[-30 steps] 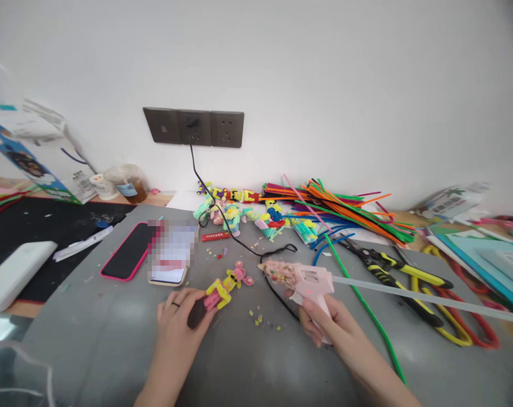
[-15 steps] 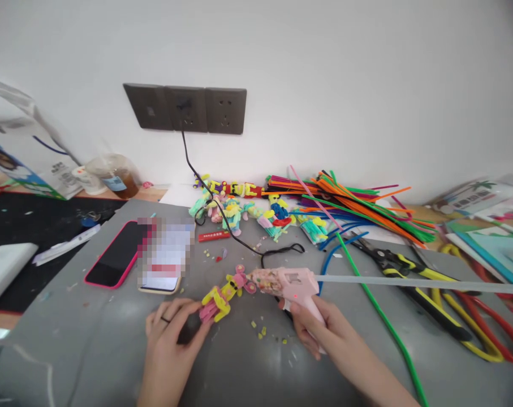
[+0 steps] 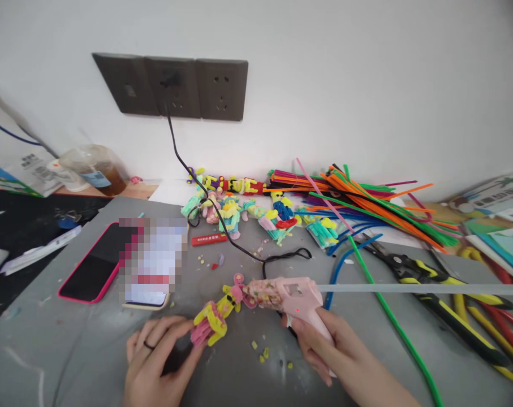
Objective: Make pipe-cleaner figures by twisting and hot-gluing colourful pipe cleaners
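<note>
My left hand [image 3: 160, 353], with a dark ring on one finger, pinches the lower end of a small pipe-cleaner figure [image 3: 216, 319] in pink and yellow. The figure tilts up to the right, its round-eared pink head farthest from that hand. My right hand [image 3: 330, 345] is wrapped round the handle of a pink glue gun [image 3: 301, 297], which has a small red light lit. The gun's crusted nozzle end is at the figure's head; I cannot tell if they touch. A long pale glue stick [image 3: 409, 289] sticks out of the gun's back.
Several finished pipe-cleaner figures [image 3: 231, 217] lie behind, beside a bundle of loose pipe cleaners [image 3: 366, 198]. Two phones [image 3: 99, 263] rest at left. Pliers [image 3: 443, 305] and a green pipe cleaner [image 3: 402, 333] lie at right. The gun's black cord [image 3: 175, 152] runs to a wall socket [image 3: 222, 90].
The view has moved closer and shifted a little. Both hands keep their holds, and the glue gun stays at the figure's head.
</note>
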`<state>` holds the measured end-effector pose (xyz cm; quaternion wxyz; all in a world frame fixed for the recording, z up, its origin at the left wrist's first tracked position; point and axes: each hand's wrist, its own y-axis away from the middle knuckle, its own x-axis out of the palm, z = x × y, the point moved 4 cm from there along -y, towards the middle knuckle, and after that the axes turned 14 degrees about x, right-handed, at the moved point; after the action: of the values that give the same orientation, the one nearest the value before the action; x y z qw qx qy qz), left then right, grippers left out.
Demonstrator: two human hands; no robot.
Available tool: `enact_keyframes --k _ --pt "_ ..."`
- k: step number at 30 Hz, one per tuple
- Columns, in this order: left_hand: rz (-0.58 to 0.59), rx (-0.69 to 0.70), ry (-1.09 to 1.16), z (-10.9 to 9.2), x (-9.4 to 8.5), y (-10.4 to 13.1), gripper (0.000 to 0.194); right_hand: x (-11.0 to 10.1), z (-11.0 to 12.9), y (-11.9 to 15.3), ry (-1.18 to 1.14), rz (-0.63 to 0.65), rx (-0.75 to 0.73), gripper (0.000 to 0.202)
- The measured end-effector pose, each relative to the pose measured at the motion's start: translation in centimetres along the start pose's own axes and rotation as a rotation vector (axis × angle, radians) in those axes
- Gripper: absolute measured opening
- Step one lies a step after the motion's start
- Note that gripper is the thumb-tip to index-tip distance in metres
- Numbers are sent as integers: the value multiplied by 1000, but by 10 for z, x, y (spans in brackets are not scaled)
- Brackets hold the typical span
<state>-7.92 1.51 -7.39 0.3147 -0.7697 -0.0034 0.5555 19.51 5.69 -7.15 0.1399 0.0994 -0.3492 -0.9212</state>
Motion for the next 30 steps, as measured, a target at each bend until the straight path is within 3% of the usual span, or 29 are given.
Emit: enact_keyframes --k 13,19,26,30 --pt "4 12 10 1 -2 1 8 -3 3 3 55 32 72 55" --pt "-5 72 -33 1 -4 -3 10 -4 6 11 95 -40 131 50" --pt "-8 107 -50 1 -4 -3 10 -6 30 24 249 -217 -55 34" --pt "-8 110 -45 0 -4 -3 11 -11 26 29 248 -223 -92 30"
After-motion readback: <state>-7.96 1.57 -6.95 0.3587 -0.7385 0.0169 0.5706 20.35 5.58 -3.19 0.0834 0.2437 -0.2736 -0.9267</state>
